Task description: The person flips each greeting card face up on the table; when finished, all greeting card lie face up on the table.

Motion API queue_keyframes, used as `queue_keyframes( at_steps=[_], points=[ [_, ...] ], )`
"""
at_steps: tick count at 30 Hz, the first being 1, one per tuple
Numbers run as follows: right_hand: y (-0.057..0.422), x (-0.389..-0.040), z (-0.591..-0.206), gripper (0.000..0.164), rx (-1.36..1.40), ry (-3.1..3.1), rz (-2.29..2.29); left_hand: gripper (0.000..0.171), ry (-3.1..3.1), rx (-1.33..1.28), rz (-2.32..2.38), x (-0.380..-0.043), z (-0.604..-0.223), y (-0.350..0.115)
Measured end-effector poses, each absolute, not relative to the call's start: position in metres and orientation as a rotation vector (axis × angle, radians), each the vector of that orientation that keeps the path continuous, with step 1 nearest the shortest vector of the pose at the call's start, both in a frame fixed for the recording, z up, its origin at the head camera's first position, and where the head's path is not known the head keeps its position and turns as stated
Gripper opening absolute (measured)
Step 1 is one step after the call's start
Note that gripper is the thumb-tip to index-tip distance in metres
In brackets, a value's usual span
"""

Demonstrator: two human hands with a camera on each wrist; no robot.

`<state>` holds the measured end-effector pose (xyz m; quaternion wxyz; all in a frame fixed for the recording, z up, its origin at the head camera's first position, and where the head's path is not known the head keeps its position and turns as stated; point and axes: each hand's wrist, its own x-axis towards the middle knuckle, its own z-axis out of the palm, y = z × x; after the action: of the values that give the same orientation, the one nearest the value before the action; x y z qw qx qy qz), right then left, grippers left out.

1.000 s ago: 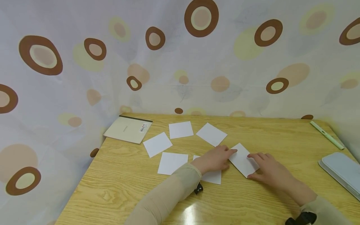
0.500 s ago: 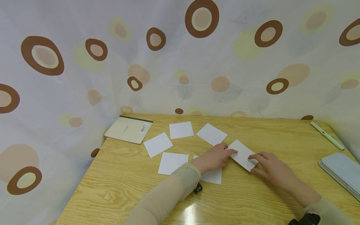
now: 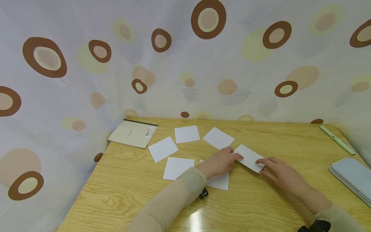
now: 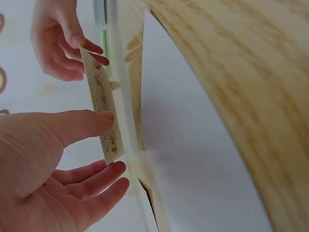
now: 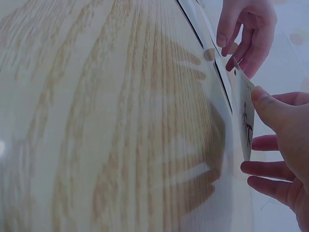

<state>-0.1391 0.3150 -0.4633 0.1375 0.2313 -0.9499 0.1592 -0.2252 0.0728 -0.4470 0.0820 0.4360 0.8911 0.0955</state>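
A small white card (image 3: 248,158) is held between the two hands, right of centre over the table. My left hand (image 3: 221,162) pinches its left end. My right hand (image 3: 282,174) grips the opposite end between thumb and fingers. The top face looks plain in the head view, while both wrist views reveal dark handwriting-like marks on the card's underside (image 4: 99,92). Several more blank-faced cards lie in a loose ring: one card (image 3: 186,134) at the back, one card (image 3: 163,149) at the left, and one card (image 3: 218,183) partly hidden beneath the left wrist.
A beige notebook (image 3: 133,133) with a barcode label lies at the table's back left corner. Toward the right edge are a slim light-green pen-like stick (image 3: 337,140) and a pale blue-grey case (image 3: 352,177). A patterned curtain (image 3: 185,58) hangs behind the table.
The held card's near corner has risen and moved away from me, so its top face looks narrower. My right hand has shifted with it; the left has barely moved.
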Motion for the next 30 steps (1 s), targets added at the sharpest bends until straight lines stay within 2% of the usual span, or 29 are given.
queue_keyframes(
  at_steps=[30],
  points=[
    [0.3178,-0.138,-0.4647,0.036,0.74,-2.538,0.545,0.035,2.717,1.341,0.379,-0.225,-0.4468,0.071]
  ],
)
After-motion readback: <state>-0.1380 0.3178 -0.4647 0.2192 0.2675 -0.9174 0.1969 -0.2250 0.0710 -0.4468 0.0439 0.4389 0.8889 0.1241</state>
